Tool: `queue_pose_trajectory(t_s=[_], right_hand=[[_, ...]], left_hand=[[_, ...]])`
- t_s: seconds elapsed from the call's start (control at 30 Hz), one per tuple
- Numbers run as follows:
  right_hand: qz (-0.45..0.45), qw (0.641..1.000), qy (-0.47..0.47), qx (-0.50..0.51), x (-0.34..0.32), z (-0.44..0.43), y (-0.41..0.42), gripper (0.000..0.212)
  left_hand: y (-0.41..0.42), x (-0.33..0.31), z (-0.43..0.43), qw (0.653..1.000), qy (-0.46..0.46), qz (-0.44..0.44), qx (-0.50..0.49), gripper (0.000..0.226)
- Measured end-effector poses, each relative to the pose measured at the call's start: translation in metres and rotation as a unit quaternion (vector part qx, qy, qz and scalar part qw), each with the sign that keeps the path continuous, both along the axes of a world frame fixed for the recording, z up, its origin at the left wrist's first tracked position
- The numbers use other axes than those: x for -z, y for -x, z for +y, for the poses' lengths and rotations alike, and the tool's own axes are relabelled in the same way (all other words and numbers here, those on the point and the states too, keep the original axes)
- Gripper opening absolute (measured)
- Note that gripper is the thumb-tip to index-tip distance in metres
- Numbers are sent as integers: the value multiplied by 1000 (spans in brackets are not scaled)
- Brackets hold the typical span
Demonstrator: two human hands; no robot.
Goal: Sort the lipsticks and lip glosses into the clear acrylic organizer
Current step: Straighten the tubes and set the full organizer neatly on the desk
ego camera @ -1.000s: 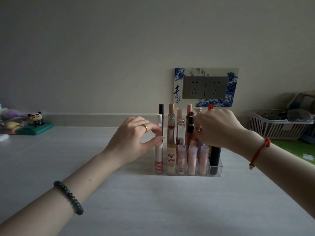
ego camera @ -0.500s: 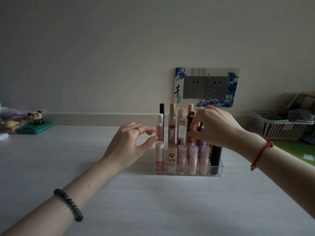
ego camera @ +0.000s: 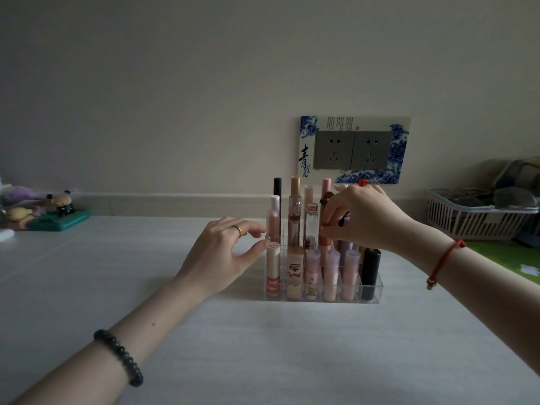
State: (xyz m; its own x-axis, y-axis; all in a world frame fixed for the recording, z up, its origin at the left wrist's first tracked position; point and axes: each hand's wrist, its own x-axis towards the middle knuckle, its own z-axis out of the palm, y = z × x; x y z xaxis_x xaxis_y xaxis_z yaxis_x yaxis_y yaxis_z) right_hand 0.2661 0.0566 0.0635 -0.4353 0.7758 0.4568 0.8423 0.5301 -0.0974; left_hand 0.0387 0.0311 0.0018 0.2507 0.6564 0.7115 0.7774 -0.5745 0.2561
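Reading left to right: panda figurine on its green stand sat at the far left edge of the surface, well apart from the work. Broad bare surface lay in front of and to the left of the clear acrylic organizer, which stood mid-surface with its tubes upright in their compartments. Left hand lay with fingers relaxed and spread, holding nothing. Its thumb tip touched the cap of the striped lipstick in the front-left compartment, and its index tip was just beside the pink gloss tube behind it. Right hand reached over the organizer's right half, thumb and index pinching a rose tube in a middle row. White basket stood at the right edge, well apart.

Versus one second earlier: left fingers had come off the pink gloss tube, now uncovered. Right fingertips had shifted leftward. Organizer unmoved.
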Motion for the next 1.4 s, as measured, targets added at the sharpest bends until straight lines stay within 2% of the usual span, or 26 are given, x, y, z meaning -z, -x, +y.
queue_pose_trajectory(t_s=[0.13,0.27,0.43,1.13,1.23,1.33,1.4], right_hand=[[25,999,19,-9,-1,-1,0,11],[26,999,18,1,-2,1,-2,12],[14,1000,17,11,-1,2,-4,15],[19,999,24,-9,0,11,-8,15],[23,999,23,-13,-1,12,-8,14],[39,999,11,-19,-3,9,-9,12],[67,997,1,-25,-8,4,-11,11]], left_hand=[[3,5,2,1000,8,1,-4,38],[5,13,5,999,36,10,-19,32],[7,17,7,999,45,21,-19,48],[8,25,10,996,76,38,-17,58],[9,26,10,995,86,38,-17,51],[9,27,9,995,91,37,-15,48],[8,28,8,994,103,35,-14,55]])
